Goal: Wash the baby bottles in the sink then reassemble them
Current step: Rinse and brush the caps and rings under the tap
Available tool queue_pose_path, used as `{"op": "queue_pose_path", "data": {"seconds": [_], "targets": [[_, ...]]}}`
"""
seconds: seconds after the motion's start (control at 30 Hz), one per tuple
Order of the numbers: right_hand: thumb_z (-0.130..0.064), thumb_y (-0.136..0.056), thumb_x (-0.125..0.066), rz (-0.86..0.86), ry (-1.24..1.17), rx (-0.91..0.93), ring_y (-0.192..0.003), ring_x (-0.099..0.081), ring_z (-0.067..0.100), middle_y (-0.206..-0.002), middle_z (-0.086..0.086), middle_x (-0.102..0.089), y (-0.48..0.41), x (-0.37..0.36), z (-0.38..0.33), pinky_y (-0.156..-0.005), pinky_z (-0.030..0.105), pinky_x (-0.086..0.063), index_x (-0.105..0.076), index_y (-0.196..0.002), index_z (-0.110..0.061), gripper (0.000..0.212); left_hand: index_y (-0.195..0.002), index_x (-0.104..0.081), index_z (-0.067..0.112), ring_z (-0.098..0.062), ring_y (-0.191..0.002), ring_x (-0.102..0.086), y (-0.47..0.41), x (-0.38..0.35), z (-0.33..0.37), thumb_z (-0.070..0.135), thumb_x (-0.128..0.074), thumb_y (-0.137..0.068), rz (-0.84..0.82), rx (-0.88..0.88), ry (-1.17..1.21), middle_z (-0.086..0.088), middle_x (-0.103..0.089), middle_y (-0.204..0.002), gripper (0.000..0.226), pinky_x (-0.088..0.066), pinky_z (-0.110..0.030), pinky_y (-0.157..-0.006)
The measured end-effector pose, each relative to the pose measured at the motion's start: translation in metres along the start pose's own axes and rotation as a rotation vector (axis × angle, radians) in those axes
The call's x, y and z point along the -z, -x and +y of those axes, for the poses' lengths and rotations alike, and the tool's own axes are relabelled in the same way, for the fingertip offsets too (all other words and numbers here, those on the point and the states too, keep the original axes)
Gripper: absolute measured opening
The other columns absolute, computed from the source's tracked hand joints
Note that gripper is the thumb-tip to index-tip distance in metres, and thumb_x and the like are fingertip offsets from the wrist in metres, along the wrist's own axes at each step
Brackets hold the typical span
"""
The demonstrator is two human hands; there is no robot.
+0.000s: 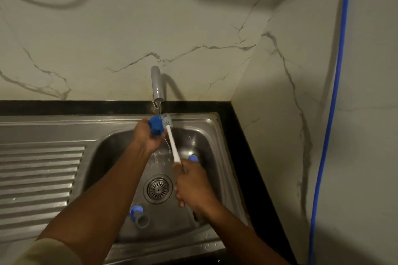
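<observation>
Left hand (pixel 148 137) is up under the tap (pixel 157 84), well beyond the drain (pixel 158 188), fingers (pixel 144 124) clenched round a dark blue bottle part (pixel 156 126); water's running down past it. Right hand (pixel 193 187) sits just right of the drain, grasping the bottom end of the white brush (pixel 173 146); the bristle head is up against the blue part's right side, in the stream. Down in the sink (pixel 206 135), a light blue ring (pixel 136 211) and a grey ring (pixel 142 220) lie touching each other, just near-left of the drain; another light blue piece (pixel 192 158) peeks out beyond and right of the drain, past the right hand. Ribbed draining board (pixel 38 178) is well left of the drain; black bench (pixel 243 146) runs to the right of it.
</observation>
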State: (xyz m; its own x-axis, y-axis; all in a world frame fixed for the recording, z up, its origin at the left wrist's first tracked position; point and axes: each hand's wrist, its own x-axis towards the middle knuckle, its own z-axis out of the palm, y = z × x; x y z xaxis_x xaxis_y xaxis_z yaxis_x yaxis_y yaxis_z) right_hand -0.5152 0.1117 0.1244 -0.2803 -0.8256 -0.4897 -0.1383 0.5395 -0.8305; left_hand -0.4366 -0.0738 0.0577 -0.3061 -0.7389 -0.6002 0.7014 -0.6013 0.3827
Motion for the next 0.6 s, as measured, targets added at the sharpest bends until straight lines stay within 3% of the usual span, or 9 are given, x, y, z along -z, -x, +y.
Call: {"op": "queue_pose_path", "data": {"seconds": [0.1,0.17,0.27,0.4,0.47,0.53,0.6], "targets": [[-0.031,-0.103,-0.042,-0.045,0.002,-0.013,-0.045,-0.047,0.008,-0.066,0.001,-0.051,0.008,0.0,0.005,-0.039,0.02,-0.039,-0.056,-0.092,-0.018,0.021,-0.131,-0.05,0.008,-0.026,-0.103,-0.062,-0.001,0.008,0.002,0.039,-0.052,-0.1,-0.025,0.006,-0.041,-0.016,-0.061,-0.115,0.044,-0.053,-0.037,-0.096],[-0.028,-0.103,-0.043,0.003,-0.073,-0.023,-0.042,-0.045,0.008,-0.063,0.002,-0.049,-0.004,0.001,-0.002,-0.038,0.02,-0.038,-0.058,-0.098,-0.012,0.022,-0.121,-0.058,0.007,-0.025,-0.102,-0.065,0.002,0.008,-0.004,0.024,-0.07,-0.09,-0.067,-0.006,-0.128,-0.018,-0.062,-0.121,0.037,-0.055,-0.035,-0.096],[-0.029,-0.103,-0.043,0.012,-0.038,-0.002,-0.047,-0.048,0.009,-0.068,0.003,-0.052,-0.006,-0.003,-0.009,-0.039,0.021,-0.04,-0.059,-0.107,-0.011,0.025,-0.118,-0.06,0.005,-0.023,-0.094,-0.065,0.004,0.005,-0.008,0.014,-0.07,-0.089,-0.07,-0.007,-0.067,-0.018,-0.061,-0.124,0.032,-0.055,-0.034,-0.094],[-0.034,-0.103,-0.043,-0.051,0.106,0.046,-0.049,-0.05,0.008,-0.068,-0.001,-0.054,0.015,-0.007,0.004,-0.04,0.021,-0.041,-0.06,-0.096,-0.02,0.022,-0.129,-0.055,0.003,-0.019,-0.083,-0.063,0.0,0.017,0.001,0.026,-0.071,-0.087,-0.025,-0.04,0.068,-0.014,-0.058,-0.11,0.051,-0.056,-0.028,-0.083],[-0.031,-0.102,-0.044,0.006,0.044,0.043,-0.046,-0.049,0.008,-0.068,0.001,-0.054,0.005,-0.005,0.001,-0.04,0.022,-0.04,-0.06,-0.095,-0.018,0.022,-0.135,-0.052,0.004,-0.019,-0.081,-0.064,0.001,0.026,-0.001,0.028,-0.072,-0.085,-0.033,-0.056,0.087,-0.016,-0.06,-0.112,0.059,-0.057,-0.024,-0.076],[-0.028,-0.102,-0.044,0.059,-0.073,0.016,-0.041,-0.046,0.008,-0.064,0.002,-0.052,-0.008,0.004,-0.009,-0.038,0.021,-0.038,-0.061,-0.099,-0.014,0.022,-0.133,-0.05,0.006,-0.014,-0.072,-0.057,0.003,0.029,-0.006,0.033,-0.067,-0.086,-0.049,-0.031,0.066,-0.015,-0.059,-0.1,0.057,-0.051,-0.019,-0.061],[-0.028,-0.102,-0.045,0.008,-0.107,0.043,-0.042,-0.045,0.008,-0.062,0.002,-0.051,-0.009,0.007,-0.014,-0.038,0.02,-0.038,-0.062,-0.1,-0.014,0.022,-0.127,-0.053,0.007,-0.012,-0.069,-0.052,0.008,0.028,-0.01,0.035,-0.062,-0.086,-0.093,0.005,0.06,-0.01,-0.058,-0.087,0.051,-0.047,-0.019,-0.061]]}}
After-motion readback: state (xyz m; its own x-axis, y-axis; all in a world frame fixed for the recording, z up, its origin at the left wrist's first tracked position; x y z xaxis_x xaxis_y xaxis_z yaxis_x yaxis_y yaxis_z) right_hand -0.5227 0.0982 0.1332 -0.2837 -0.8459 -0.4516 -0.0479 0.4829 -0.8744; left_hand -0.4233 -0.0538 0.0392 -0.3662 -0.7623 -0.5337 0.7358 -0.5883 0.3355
